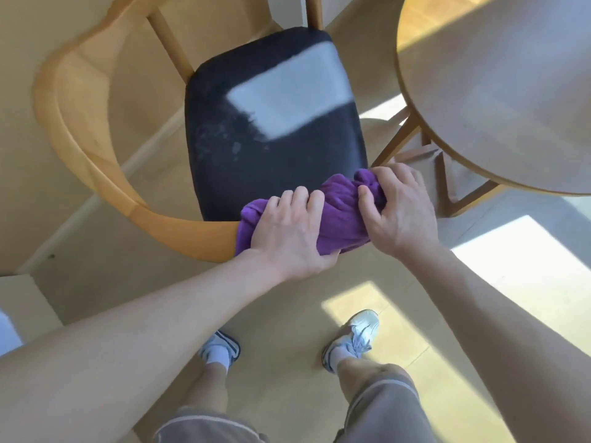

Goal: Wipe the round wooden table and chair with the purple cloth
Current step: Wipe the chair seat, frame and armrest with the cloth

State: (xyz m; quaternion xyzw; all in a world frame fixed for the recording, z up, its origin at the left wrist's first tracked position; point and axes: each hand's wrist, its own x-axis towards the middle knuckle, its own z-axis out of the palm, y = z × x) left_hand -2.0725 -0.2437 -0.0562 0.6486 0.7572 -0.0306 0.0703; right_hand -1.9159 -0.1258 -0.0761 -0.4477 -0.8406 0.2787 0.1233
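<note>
The purple cloth (pixel 339 215) is bunched over the near end of the wooden chair's curved backrest (pixel 96 161), at the near edge of the chair's black seat (pixel 275 135). My left hand (pixel 287 231) lies on top of the cloth with its fingers curled over it. My right hand (pixel 399 206) grips the cloth's right end, thumb dug into the folds. The round wooden table (pixel 499 91) stands to the right, apart from both hands.
The table's wooden legs (pixel 447 187) reach down beside the chair's right side. Beige floor lies below with sunlit patches (pixel 518 266). The person's two feet in white shoes (pixel 351 340) stand just behind the chair.
</note>
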